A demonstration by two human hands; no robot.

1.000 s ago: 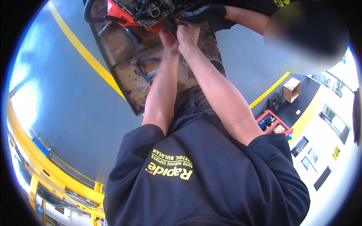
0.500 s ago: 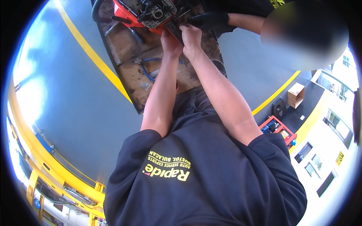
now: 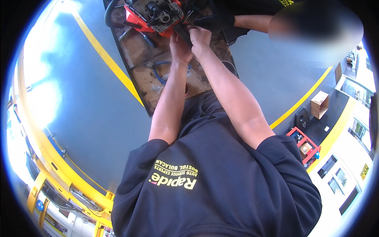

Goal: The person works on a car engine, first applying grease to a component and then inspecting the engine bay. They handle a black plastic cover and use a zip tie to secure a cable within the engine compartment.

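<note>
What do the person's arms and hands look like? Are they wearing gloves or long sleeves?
No gloves: the left hand and right hand are bare. Both forearms are bare too. Short dark sleeves of a dark shirt end above the elbows.

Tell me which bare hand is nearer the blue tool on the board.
Left. The left hand is just above the blue tool; the right hand lies farther up and to the right, at the red machine.
</note>
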